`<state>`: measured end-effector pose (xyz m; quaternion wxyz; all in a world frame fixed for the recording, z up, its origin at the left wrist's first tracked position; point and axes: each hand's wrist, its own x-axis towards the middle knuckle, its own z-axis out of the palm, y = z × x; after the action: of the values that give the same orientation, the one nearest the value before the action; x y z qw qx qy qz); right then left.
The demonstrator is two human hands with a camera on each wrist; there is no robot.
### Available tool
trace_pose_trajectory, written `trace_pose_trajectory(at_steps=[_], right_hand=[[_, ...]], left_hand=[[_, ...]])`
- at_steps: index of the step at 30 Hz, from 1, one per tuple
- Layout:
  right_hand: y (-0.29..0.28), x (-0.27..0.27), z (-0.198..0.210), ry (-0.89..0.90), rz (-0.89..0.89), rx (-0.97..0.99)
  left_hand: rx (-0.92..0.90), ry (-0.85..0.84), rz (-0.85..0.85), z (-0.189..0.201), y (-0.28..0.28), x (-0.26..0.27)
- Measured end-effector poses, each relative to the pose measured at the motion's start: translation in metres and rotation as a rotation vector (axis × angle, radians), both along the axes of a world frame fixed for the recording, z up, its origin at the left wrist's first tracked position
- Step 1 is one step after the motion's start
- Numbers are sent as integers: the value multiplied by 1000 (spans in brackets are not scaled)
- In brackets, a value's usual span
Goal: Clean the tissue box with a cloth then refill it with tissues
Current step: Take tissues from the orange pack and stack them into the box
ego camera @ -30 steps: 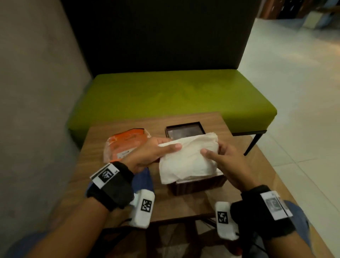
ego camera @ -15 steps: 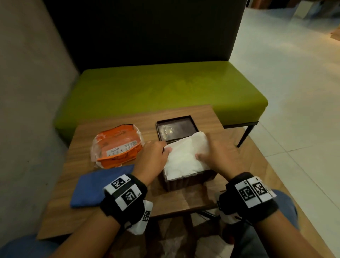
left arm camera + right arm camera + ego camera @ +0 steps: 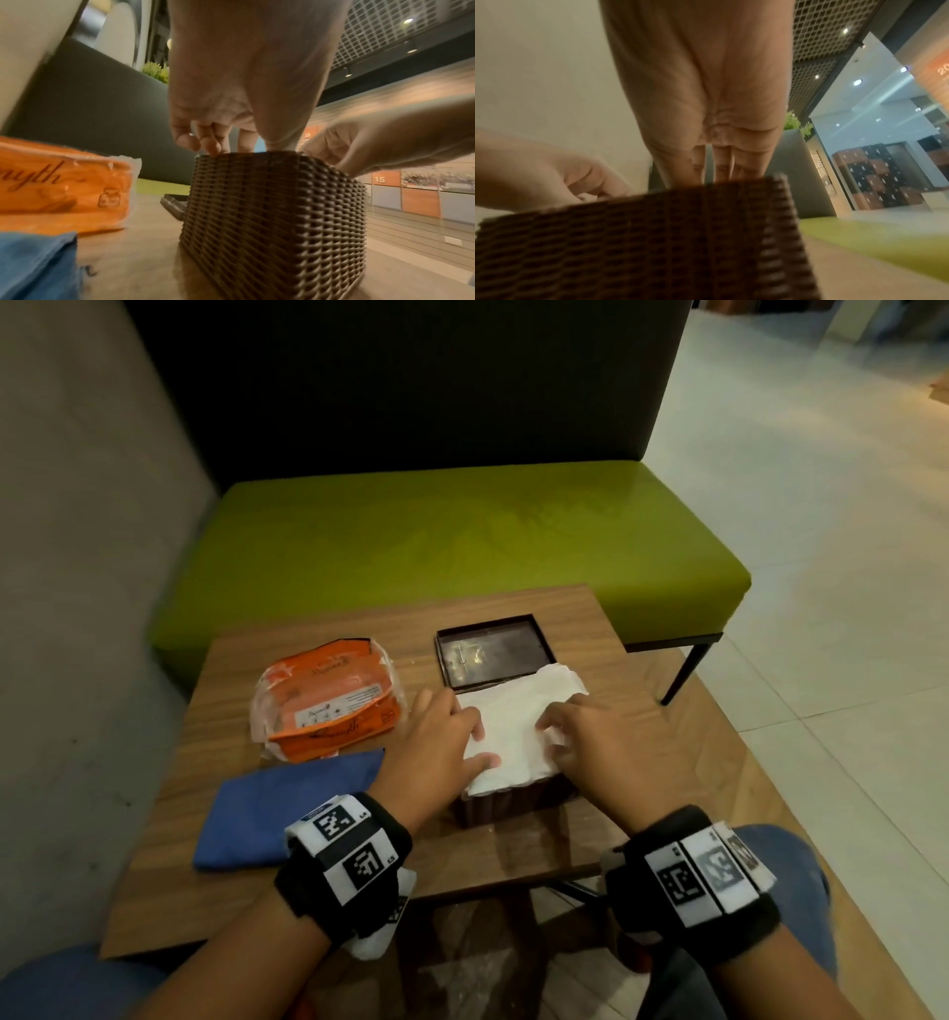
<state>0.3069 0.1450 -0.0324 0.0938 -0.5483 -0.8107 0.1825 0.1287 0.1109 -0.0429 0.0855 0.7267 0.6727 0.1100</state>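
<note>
A dark brown woven tissue box (image 3: 508, 803) stands on the wooden table (image 3: 590, 629). A white stack of tissues (image 3: 513, 711) fills its open top. My left hand (image 3: 480, 744) presses on the stack's left side, thumb flat on top. My right hand (image 3: 552, 729) has curled fingers pinching the stack's right side. The left wrist view shows the left hand (image 3: 213, 142) with its fingertips at the rim of the box (image 3: 270, 213). In the right wrist view the right hand (image 3: 713, 168) reaches down behind the box wall (image 3: 654, 243). A blue cloth (image 3: 277, 803) lies left of the box.
The box's dark lid (image 3: 493, 654) lies upturned just behind the box. An orange tissue pack (image 3: 328, 695) sits at the left of the table. A green bench (image 3: 462, 531) stands beyond the table, with a wall on the left and tiled floor on the right.
The tissue stack, held above the box by both hands a second ago, has gone down into the box. Both hands have lowered with it onto its top.
</note>
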Motion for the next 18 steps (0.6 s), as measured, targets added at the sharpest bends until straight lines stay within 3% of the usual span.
trace_pose_trajectory(at_steps=[8,11,15,18], right_hand=[[14,-8,-10,178,-62,59],[18,-13,-8,243,-99,105],[12,-21,-6,201,-97,65],[3,-24,3,159,-33,114]], left_hand=[[96,-98,60,13,12,-12],[59,-42,92,14,15,-13],[105,23,105,12,11,-5],[232,-30,-9,16,5,5]])
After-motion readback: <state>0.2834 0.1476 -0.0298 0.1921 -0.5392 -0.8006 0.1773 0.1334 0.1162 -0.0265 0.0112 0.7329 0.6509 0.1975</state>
